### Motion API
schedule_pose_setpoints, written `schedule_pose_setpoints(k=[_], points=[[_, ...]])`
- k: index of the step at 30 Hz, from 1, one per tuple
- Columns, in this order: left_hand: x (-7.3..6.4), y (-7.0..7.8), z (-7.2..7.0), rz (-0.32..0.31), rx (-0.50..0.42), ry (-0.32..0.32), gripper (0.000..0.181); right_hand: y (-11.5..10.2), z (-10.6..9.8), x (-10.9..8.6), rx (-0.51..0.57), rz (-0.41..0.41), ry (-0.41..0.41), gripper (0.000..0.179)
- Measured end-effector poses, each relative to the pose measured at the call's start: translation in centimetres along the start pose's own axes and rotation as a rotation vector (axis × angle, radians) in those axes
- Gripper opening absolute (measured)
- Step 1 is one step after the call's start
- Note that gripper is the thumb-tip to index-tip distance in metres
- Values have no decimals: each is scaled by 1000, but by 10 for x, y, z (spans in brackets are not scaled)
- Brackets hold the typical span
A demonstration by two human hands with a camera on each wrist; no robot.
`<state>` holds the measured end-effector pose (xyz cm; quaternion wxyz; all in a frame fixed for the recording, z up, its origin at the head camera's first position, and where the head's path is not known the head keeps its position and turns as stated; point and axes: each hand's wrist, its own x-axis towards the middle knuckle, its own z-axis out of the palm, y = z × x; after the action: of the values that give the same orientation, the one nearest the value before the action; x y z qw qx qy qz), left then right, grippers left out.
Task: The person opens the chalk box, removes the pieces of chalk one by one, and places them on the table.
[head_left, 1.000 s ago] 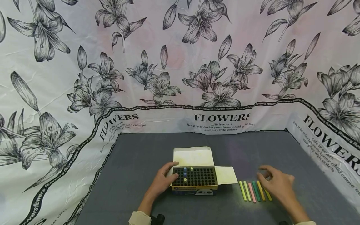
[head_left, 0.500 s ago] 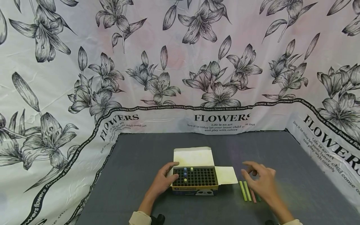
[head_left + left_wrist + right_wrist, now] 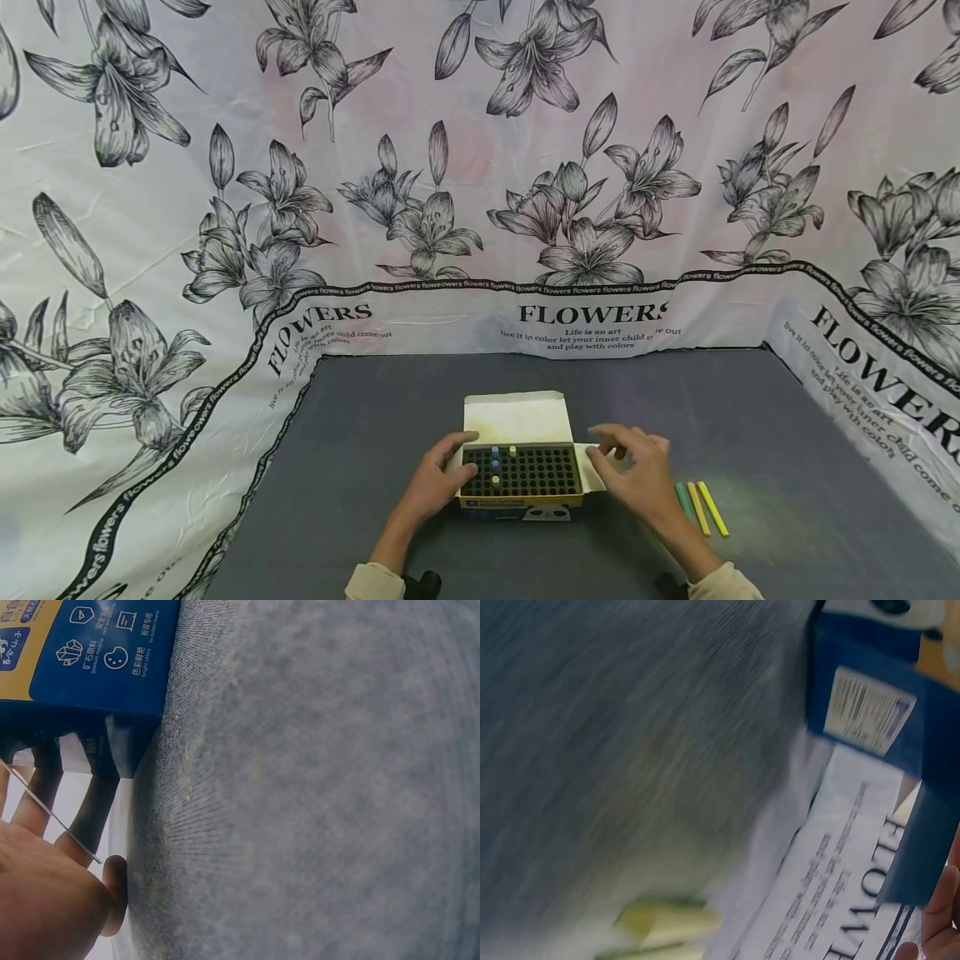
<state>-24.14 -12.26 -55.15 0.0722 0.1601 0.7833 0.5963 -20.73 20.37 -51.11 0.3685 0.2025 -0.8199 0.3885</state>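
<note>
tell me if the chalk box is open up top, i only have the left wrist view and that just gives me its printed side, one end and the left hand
Observer: Yes, in the head view the chalk box is open, showing four chalk sticks upright in its black holder.
Operator: ok where's the other hand
Observer: The right hand is over the box's right flap.
Operator: any loose sticks on the table
Observer: Three show right of the right forearm: a green stick, an orange stick and a yellow stick.
</note>
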Motion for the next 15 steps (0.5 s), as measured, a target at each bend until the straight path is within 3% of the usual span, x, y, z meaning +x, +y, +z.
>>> schedule_pose_setpoints(k=[15], points=[[0, -2, 0, 7, 24, 4, 47, -26, 52, 4, 61, -8, -105, 29]])
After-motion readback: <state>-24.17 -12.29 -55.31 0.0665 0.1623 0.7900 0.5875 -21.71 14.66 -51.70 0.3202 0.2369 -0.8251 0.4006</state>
